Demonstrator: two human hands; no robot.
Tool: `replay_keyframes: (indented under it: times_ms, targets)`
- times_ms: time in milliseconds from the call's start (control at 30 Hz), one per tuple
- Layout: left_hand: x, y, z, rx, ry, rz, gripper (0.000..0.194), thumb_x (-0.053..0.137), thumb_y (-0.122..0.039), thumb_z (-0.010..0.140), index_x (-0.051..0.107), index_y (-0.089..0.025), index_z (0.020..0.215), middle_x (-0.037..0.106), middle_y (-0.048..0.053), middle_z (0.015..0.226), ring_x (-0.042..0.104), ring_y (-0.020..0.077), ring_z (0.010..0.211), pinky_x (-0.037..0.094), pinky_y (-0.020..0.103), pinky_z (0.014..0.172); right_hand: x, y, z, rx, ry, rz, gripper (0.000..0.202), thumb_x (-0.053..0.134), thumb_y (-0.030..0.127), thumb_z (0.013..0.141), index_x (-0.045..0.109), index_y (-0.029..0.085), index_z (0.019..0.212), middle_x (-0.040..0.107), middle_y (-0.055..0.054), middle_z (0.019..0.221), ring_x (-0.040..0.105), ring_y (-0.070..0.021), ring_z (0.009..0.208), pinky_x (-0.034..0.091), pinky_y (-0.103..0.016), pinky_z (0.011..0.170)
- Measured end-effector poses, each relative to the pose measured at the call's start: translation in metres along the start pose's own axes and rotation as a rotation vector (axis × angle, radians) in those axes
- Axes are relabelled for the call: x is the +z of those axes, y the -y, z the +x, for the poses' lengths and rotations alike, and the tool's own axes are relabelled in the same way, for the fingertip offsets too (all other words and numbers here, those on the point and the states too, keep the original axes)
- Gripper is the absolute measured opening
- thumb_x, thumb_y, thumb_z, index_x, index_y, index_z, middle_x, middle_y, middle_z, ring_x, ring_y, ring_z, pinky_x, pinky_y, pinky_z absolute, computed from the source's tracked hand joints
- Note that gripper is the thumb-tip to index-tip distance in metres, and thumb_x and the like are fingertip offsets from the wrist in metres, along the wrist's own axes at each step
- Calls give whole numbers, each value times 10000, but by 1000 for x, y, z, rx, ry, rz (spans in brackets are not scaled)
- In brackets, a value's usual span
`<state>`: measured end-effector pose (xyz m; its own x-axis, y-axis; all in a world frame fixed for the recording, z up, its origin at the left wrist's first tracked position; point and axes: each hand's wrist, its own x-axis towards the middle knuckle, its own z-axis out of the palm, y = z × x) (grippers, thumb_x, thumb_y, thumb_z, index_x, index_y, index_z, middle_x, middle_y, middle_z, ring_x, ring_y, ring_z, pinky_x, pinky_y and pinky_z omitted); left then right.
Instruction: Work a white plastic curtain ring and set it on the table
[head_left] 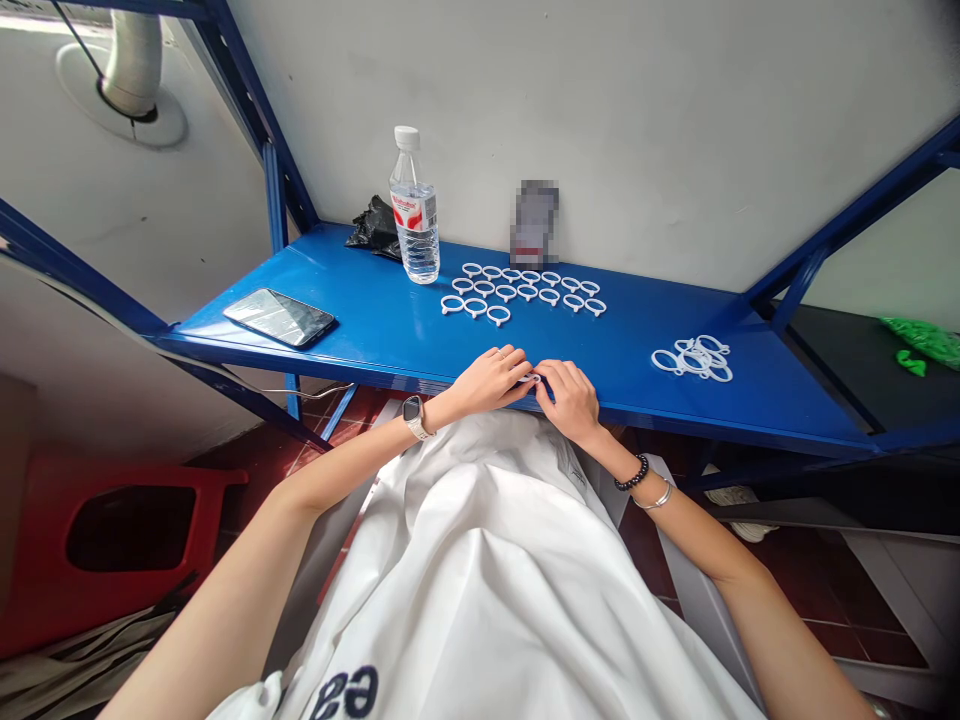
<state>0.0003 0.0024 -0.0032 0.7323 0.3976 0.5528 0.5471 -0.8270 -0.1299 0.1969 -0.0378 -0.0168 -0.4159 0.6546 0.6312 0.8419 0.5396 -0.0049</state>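
the head camera looks forward and down, from near above the blue table (412, 340).

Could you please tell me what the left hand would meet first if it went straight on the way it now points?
Beyond the small white ring at its fingertips, the left hand would most likely meet the right hand, though this single view makes depth hard to judge.
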Motion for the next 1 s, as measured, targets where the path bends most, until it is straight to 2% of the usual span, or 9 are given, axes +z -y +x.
replay_keyframes:
  times_ms: [200,433,767,1000]
  targets:
    - [0,0,0,3,5,-1,351,336,-381,1062,575,-161,930,584,83,898,531,210,803,363,333,668,1,0,0,-57,-67,-48,223,427,217,987,640,188,1047,722,-71,1049,598,-214,905,435,-334,762]
    - [0,1,0,17,-10,23,345,341,-372,1058,575,-157,926,583,85,905,527,208,797,359,326,664,1,-1,-1,-28,-2,-28,260,408,210,992,652,197,1080,716,-78,1065,599,-217,942,434,-342,774]
    - [1,0,0,4,-3,13,321,360,-364,1050,569,-166,909,580,88,904,530,211,802,360,334,663,5,-2,-3,-26,10,-35,297,394,200,989,666,203,1108,707,-83,1080,588,-222,961,439,-350,786]
    - [1,0,0,13,2,30,302,373,-351,1044,569,-159,917,577,89,907,529,211,803,355,331,668,5,-3,-3,-62,-27,-75,287,396,193,989,671,197,1072,719,-77,1065,597,-217,934,434,-347,768]
